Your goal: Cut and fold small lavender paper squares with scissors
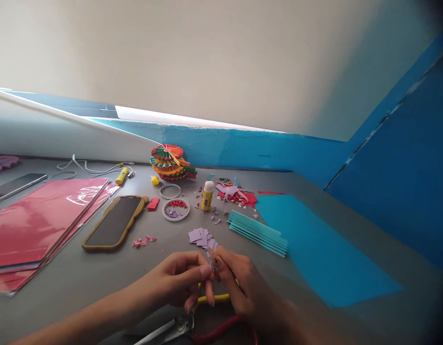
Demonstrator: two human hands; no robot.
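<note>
My left hand [187, 277] and my right hand [239, 278] meet at the fingertips, pinching a tiny piece of lilac paper [212, 265] that the fingers mostly hide. Just beyond them lies a loose pile of lilac paper squares [199, 235]. Below the hands, scissors [178, 326] with yellow and red handles rest on the table, partly covered by my right hand. An open glue stick [207, 196] stands upright farther back. Two tape rolls [176, 210] lie to its left, the nearer one holding small red and lilac folded bits.
Left are a phone in a brown case [115, 223], pink folded bits [144, 241] and red sheets in plastic [45, 220]. Teal strips [257, 233] and a blue sheet [325, 254] lie right. A pleated paper ornament [168, 163] and red scraps [239, 195] sit toward the wall.
</note>
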